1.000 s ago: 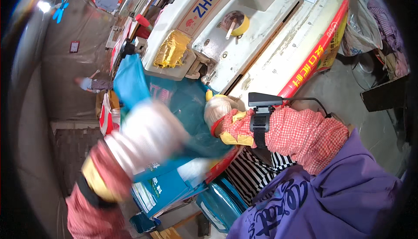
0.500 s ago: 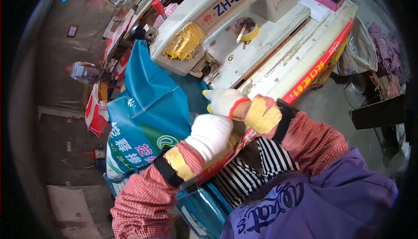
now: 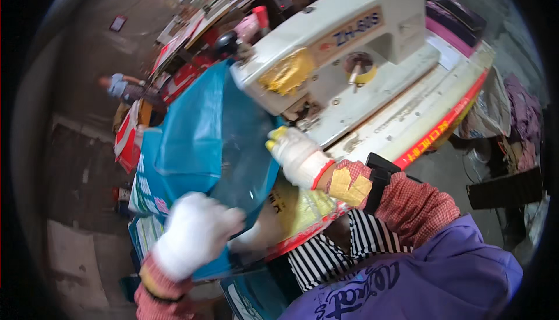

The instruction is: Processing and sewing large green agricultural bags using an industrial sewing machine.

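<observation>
A teal plastic sack (image 3: 192, 128) with pale printing lies across the table, its upper part standing up beside the head of a white industrial sewing machine (image 3: 402, 40). My right hand (image 3: 300, 157), in a white knit glove with yellow fingertips and a red cuff, is closed on the sack's right edge, just below the needle area. My left hand (image 3: 198, 232), also in a white glove, is over the sack's lower left part. Motion smears its fingers, so its hold cannot be made out. Yellow woven cloth (image 3: 286, 72) is stuck on the machine's front.
A roll of yellow tape (image 3: 365, 74) sits on the machine. Behind it stands a black and pink box (image 3: 457, 20). More teal sacks (image 3: 256, 299) lie near my lap. Cloth and a plastic bag (image 3: 486, 110) are at the right. Another person (image 3: 125, 87) is far left.
My left hand has moved left and toward me, away from my right hand. The sack's near face now shows wider between them. The machine appears farther right in the view.
</observation>
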Demonstrator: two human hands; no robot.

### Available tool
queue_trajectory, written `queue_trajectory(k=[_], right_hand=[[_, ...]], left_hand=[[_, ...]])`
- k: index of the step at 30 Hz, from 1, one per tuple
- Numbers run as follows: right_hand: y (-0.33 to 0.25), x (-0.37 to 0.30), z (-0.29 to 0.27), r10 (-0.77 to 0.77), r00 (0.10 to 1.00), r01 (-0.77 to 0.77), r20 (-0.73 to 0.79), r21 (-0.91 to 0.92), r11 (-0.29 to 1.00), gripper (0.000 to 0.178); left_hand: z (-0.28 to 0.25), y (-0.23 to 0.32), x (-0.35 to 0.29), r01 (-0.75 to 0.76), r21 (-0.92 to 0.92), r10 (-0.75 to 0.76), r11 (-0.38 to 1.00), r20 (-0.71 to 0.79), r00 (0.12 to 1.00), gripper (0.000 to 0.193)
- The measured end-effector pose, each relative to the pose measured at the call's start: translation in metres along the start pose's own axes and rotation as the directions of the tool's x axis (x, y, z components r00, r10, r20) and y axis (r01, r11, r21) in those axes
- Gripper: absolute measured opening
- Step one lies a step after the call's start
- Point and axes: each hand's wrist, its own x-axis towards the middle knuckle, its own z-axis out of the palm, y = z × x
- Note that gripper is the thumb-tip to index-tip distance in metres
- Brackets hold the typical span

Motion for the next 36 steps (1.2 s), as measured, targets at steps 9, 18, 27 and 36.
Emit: queue_trajectory(k=[9,18,27,36], right_hand=[[-0.078,0.027,-0.056,-0.050,0.993,0.105,-0.107,0.600,0.793,0.026],[-0.040,-0.043,-0.129,0.331,0.940,-0.067,0.082,0.996,-0.056,0.028],[-0.033,-0.039,-0.123,0.424,0.884,0.059,-0.196,0.947,0.316,0.043],[-0.116,-0.097,-0.038,-0.209,0.894,-0.132,0.397,0.677,0.724,0.025]], left_hand=[[0.033,-0.045,-0.138,0.477,-0.800,-0.928,0.365,-0.268,0.260,0.066],[0.144,-0.139,-0.156,0.831,0.000,-0.683,0.557,-0.569,0.458,0.040],[0.031,-0.083,-0.181,0.889,0.387,-0.232,0.244,-0.867,0.441,0.032],[0.266,-0.023,-0.275,0.883,0.400,-0.949,0.246,-0.087,0.304,0.011]])
